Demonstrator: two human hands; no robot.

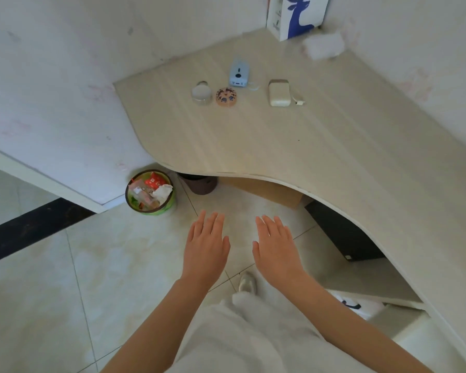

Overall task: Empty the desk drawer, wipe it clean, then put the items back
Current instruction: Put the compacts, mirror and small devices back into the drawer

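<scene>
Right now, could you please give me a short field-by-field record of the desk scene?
left hand: open, fingers straight, holds nothing
right hand: open, fingers straight, holds nothing
desk: light wood, curved front edge
on desk: clear round jar; patterned round case; pale blue device; beige pouch; deer-print box
floor: green bin full of rubbish
drawer: cannot tell which part is the drawer
</scene>
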